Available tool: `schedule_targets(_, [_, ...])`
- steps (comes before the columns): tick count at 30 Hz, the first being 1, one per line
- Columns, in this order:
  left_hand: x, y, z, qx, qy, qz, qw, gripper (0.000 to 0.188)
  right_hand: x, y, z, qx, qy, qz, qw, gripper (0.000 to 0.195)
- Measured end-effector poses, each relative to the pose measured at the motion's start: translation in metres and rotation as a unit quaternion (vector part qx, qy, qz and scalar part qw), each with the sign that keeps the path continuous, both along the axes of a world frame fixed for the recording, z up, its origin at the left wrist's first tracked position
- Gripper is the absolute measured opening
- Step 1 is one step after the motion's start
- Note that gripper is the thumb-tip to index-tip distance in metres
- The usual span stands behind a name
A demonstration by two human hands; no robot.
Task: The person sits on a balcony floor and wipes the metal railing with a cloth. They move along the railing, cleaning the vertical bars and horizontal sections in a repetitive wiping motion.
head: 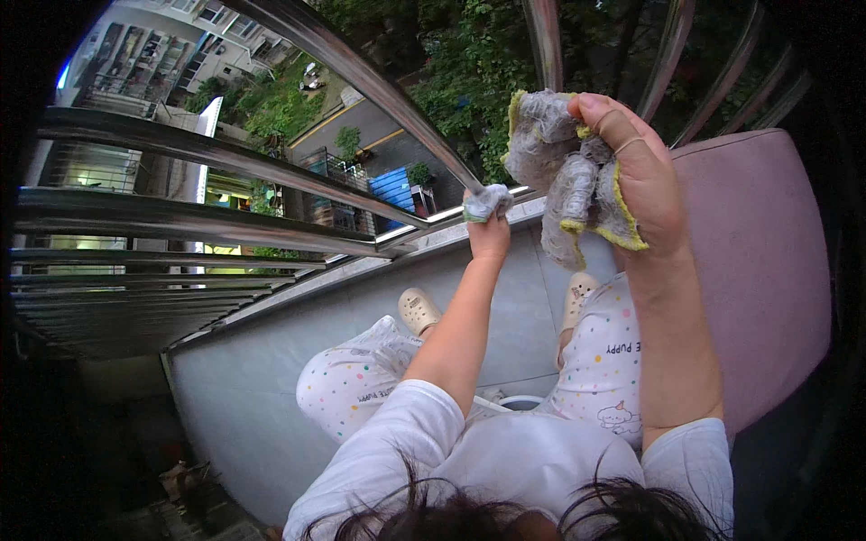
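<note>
Low on a shiny metal railing bar (406,111), my left hand (488,238) grips a small whitish cloth (488,201) with a green edge. That cloth is wrapped about the bar near its foot. Higher and nearer to the camera, my right hand (646,179) pinches a crumpled grey, fuzzy cleaning cloth (541,145) with yellow stitched edges. It hangs in folds from the fingers and thumb, in front of the railing. Part of the left fingers is hidden behind the small cloth.
More railing bars (203,226) run along the left above a pale ledge (325,274). A mauve padded seat (751,270) stands close by on the right. Grey floor tiles (270,399) lie around my feet in beige clogs (418,308). Beyond the bars, trees and a street show far below.
</note>
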State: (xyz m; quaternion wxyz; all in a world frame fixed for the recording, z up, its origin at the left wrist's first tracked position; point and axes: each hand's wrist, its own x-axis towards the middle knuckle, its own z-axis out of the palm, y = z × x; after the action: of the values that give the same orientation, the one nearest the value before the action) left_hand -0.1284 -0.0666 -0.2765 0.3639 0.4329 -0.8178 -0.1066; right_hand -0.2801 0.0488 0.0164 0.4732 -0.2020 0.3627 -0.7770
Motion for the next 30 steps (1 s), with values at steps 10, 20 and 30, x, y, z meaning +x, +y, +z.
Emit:
schedule_targets(10, [0.056,-0.022,0.020,0.069,0.002,-0.009,0.998,0.027,-0.005,0.000,-0.005,-0.009,-0.001,-0.018,1.000,0.017])
schedule_targets(20, [0.058,0.007,0.209,-0.071,0.359,-0.002,0.931,0.029,-0.009,-0.002,-0.014,-0.012,-0.005,-0.014,1.000,0.018])
schedule_targets(30, [0.076,-0.074,0.324,-0.319,0.405,0.022,0.857,0.031,-0.002,-0.002,-0.010,-0.022,0.000,0.007,1.000,0.019])
